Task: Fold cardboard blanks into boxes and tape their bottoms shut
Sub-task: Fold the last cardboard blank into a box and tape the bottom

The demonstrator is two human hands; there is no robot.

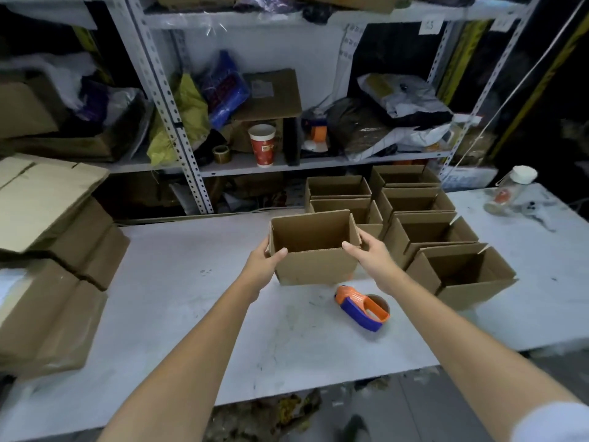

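Two bare forearms reached out over the white table (178, 298). Behind it rose a metal shelf rack (165, 100). Flat cardboard blanks (47, 199) were stacked at the left, and finished boxes (459, 279) stood open in rows at the right, close beside the right hand (371, 253). The box (315, 266) was upright at mid-table, mouth up, long axis left to right. The left hand (264, 263) gripped its left wall and the right hand its right wall, thumbs hooked over the near rim. A tape dispenser (361, 311) lay just before it.
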